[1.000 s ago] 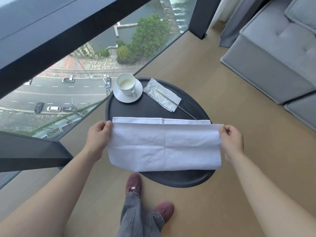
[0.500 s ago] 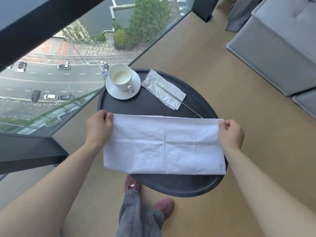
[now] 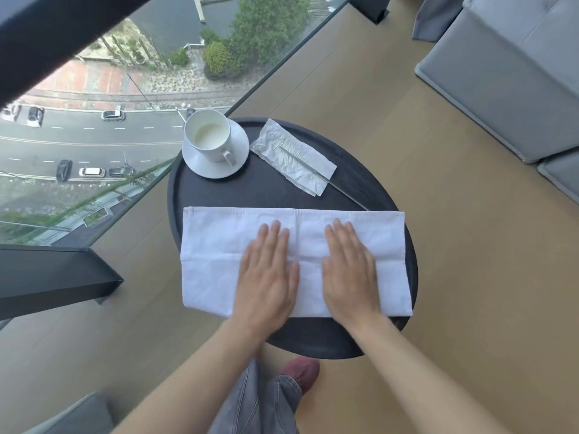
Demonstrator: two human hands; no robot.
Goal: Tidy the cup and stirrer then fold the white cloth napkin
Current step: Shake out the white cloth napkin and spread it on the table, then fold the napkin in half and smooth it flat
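Observation:
The white cloth napkin [image 3: 216, 245] lies flat as a folded rectangle across the near half of the round black table [image 3: 275, 192]. My left hand [image 3: 268, 270] and my right hand [image 3: 349, 270] rest palm down on its middle, side by side, fingers extended and holding nothing. A white cup [image 3: 209, 139] with a little milky liquid stands on a white saucer [image 3: 241, 142] at the table's far left. To its right, a thin metal stirrer [image 3: 344, 192] lies on a crumpled paper napkin [image 3: 294, 164].
A floor-to-ceiling window [image 3: 94, 136] with a dark frame runs along the left, close to the table. A grey sofa [image 3: 507, 76] stands at the far right. Wooden floor surrounds the table. My leg and a red shoe [image 3: 302, 369] are below the table's near edge.
Both hands let go of the napkin's ends and moved inward to lie flat on its middle. The napkin, held up a second ago, now lies on the table.

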